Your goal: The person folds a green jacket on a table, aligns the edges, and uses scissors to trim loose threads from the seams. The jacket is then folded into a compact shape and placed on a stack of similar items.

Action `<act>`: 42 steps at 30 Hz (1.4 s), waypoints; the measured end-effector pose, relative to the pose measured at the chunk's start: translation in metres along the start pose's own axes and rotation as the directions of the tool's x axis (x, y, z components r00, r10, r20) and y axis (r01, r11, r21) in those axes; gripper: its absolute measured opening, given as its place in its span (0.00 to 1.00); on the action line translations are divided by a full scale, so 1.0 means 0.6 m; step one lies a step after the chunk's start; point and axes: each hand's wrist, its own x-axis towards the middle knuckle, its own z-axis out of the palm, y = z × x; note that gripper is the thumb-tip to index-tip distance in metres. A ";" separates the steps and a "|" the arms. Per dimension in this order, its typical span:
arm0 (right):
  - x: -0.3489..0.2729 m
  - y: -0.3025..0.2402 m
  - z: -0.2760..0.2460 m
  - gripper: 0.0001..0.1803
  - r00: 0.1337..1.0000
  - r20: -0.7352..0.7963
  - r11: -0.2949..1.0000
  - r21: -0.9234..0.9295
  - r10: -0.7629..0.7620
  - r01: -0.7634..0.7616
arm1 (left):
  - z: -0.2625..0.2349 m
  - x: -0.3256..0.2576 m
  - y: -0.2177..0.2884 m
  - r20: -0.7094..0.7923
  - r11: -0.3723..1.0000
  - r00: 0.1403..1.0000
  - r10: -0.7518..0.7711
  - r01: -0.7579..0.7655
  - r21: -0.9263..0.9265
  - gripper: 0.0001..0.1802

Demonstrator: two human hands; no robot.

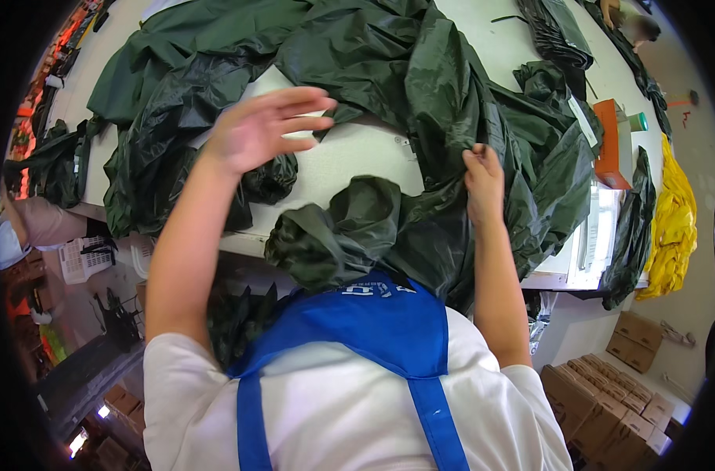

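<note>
A large dark green garment of thin, shiny waterproof cloth (444, 86) lies crumpled across the white table (350, 161). My right hand (484, 184) pinches a fold of this cloth near the table's front edge. Raised above the table on the left, my left hand (271, 129) has its fingers apart, slightly blurred, and holds nothing. A bunched, sleeve-like part of the cloth (334, 231) hangs over the front edge against my blue apron (350, 322). More dark green cloth (169, 118) is heaped beyond and beside my left hand.
An orange box (612, 145) stands at the table's right, near a green-ended roll (638, 122). Yellow cloth (671, 228) hangs farther right. Cardboard boxes (609, 400) are stacked on the floor at lower right. Another person (47, 228) is at the left edge, near a white basket (87, 259).
</note>
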 end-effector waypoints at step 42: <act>-0.097 -0.119 -0.043 0.18 0.971 0.222 0.659 -0.744 0.092 0.108 | 0.095 -0.114 -0.225 -0.666 0.988 0.746 0.021 -0.116 -0.098 0.22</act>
